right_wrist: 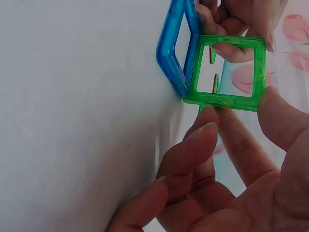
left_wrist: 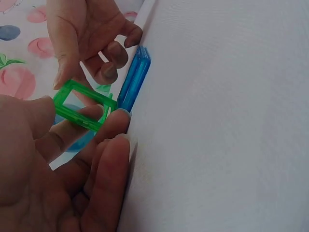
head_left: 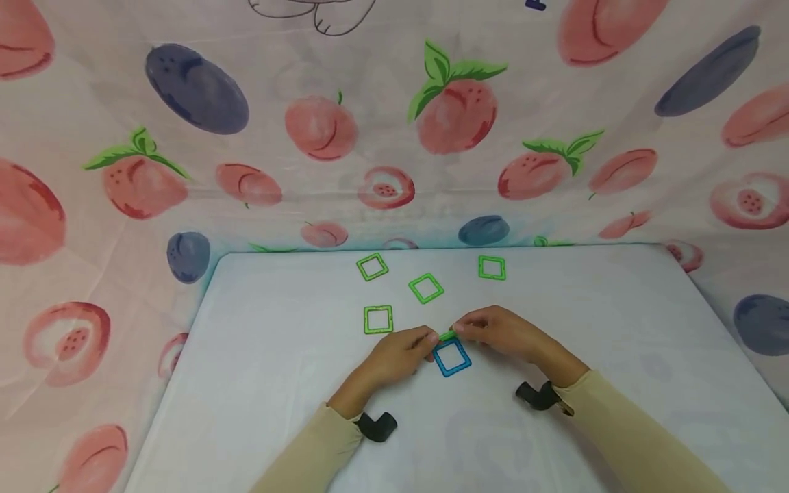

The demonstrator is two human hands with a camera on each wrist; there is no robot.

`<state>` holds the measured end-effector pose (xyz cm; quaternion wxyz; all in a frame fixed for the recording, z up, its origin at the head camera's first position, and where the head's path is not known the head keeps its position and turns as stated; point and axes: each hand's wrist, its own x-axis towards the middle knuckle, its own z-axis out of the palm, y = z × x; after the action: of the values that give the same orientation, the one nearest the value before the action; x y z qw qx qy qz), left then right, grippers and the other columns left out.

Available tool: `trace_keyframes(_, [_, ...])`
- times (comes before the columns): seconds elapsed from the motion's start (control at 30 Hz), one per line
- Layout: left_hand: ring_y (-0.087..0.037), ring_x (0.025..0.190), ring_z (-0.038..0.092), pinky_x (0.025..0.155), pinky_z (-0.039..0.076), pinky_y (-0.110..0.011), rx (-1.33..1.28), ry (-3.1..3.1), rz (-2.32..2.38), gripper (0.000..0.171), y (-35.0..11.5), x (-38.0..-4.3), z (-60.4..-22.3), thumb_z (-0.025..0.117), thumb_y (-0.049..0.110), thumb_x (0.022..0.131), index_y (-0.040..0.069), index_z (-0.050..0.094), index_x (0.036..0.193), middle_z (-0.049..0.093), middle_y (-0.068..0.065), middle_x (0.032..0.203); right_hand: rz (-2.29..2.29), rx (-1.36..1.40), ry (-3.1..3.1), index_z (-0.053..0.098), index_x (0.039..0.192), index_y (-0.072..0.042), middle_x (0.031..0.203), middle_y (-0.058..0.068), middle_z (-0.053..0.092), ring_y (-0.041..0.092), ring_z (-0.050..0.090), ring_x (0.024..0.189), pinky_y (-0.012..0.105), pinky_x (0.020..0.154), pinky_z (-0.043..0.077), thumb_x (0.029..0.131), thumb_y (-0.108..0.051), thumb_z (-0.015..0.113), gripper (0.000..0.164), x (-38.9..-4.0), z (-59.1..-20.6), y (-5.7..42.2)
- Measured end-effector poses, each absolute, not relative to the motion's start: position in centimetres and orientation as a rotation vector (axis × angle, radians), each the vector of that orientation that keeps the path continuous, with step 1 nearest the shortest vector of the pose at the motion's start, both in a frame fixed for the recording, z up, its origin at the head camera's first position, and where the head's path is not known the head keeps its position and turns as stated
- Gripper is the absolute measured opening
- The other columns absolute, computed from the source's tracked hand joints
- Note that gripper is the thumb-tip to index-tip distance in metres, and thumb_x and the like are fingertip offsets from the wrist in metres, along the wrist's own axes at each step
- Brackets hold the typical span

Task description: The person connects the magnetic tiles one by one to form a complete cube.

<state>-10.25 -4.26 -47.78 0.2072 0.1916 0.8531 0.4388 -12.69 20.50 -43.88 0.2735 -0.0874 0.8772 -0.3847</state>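
Note:
A blue square magnetic tile (head_left: pixel 458 370), an open frame, lies flat on the white table. Along its far edge a green square tile (head_left: pixel 447 335) stands upright, its lower side meeting the blue one in the right wrist view. My left hand (head_left: pixel 399 356) pinches the left side of the green tile, thumb on the near face and fingers behind. From the right, my right hand (head_left: pixel 502 334) pinches the opposite side between thumb and fingers. The left wrist view shows the green frame (left_wrist: pixel 79 117) between both hands, beside the blue tile (left_wrist: pixel 134 79).
Several more green square tiles lie flat beyond the hands: one (head_left: pixel 379 331) near my left hand, one (head_left: pixel 433 297) in the middle, others (head_left: pixel 377 276) (head_left: pixel 492 277) toward the far edge. Behind the table (head_left: pixel 277 356) hangs a fruit-print cloth (head_left: pixel 246 226).

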Motion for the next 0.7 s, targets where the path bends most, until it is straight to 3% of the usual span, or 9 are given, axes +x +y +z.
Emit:
trace_keyframes(0.17, [-0.008, 0.065, 0.058, 0.062, 0.046, -0.026, 0.545, 2.360, 1.233, 0.037, -4.3, -10.4, -47.7, 0.040, 0.050, 0.109, 0.025, 0.067, 0.110, 0.069, 0.007, 0.089, -0.986, -0.184, 2.371, 0.069, 0.132, -0.016, 0.112, 0.003, 0.068, 0.020, 0.059, 0.090, 0.032, 0.078, 0.048, 0.099, -0.055, 0.060, 0.052, -13.1, -43.6, 20.6])
trace_keyframes(0.33, [-0.009, 0.065, 0.058, 0.063, 0.046, -0.026, 0.527, 2.335, 1.244, 0.036, -4.4, -10.5, -47.5, 0.040, 0.049, 0.109, 0.024, 0.067, 0.110, 0.069, 0.007, 0.090, -1.013, -0.118, 2.355, 0.059, 0.143, -0.015, 0.097, 0.009, 0.061, 0.022, 0.053, 0.073, 0.033, 0.066, 0.044, 0.101, -0.057, 0.055, 0.060, -14.8, -43.6, 21.9])
trace_keyframes(0.43, [-0.009, 0.065, 0.059, 0.063, 0.048, -0.026, 0.519, 2.324, 1.252, 0.037, -4.4, -10.5, -47.5, 0.040, 0.048, 0.109, 0.023, 0.066, 0.110, 0.070, 0.006, 0.091, -0.969, -0.071, 2.442, 0.049, 0.151, -0.014, 0.106, 0.016, 0.063, 0.025, 0.059, 0.076, 0.034, 0.068, 0.048, 0.103, -0.053, 0.054, 0.063, -16.6, -43.5, 23.2])
trace_keyframes(0.5, [-0.009, 0.065, 0.059, 0.064, 0.048, -0.025, 0.514, 2.319, 1.256, 0.037, -4.4, -10.4, -47.5, 0.040, 0.049, 0.109, 0.023, 0.066, 0.109, 0.070, 0.005, 0.091, -0.896, -0.060, 2.541, 0.045, 0.154, -0.012, 0.119, 0.021, 0.062, 0.028, 0.063, 0.089, 0.038, 0.076, 0.053, 0.104, -0.048, 0.054, 0.062, -18.0, -43.4, 24.2])
trace_keyframes(0.6, [-0.009, 0.065, 0.059, 0.063, 0.049, -0.026, 0.502, 2.314, 1.263, 0.037, -4.3, -10.4, -47.6, 0.040, 0.049, 0.109, 0.022, 0.066, 0.108, 0.070, 0.005, 0.091, -0.804, -0.066, 2.645, 0.047, 0.152, -0.010, 0.130, 0.026, 0.058, 0.033, 0.061, 0.103, 0.043, 0.084, 0.053, 0.104, -0.040, 0.058, 0.057, -19.7, -43.5, 25.4])
trace_keyframes(0.7, [-0.009, 0.065, 0.059, 0.064, 0.049, -0.026, 0.495, 2.307, 1.269, 0.036, -4.3, -10.3, -47.7, 0.041, 0.049, 0.109, 0.023, 0.066, 0.107, 0.070, 0.005, 0.091, -0.733, -0.105, 2.711, 0.059, 0.138, -0.008, 0.116, 0.022, 0.061, 0.031, 0.056, 0.098, 0.041, 0.080, 0.049, 0.100, -0.032, 0.065, 0.045, -20.6, -44.3, 26.1])
